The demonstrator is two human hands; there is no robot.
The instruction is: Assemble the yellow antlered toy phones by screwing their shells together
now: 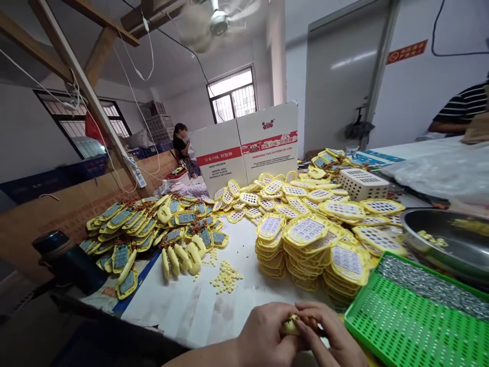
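Slippage threatens: left grip [263, 337] and right grip [333, 339] pinch one small yellow part [289, 324] (mostly hidden) at the tabletop [198, 311] edge.

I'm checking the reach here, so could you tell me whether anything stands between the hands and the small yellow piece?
Nothing visible does: the left hand and the right hand both pinch the small yellow piece directly between their fingertips.

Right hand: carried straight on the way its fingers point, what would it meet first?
The right hand points leftward at the small yellow part it pinches, so it would probably meet that first. The left hand is right behind it, though depth is unclear.
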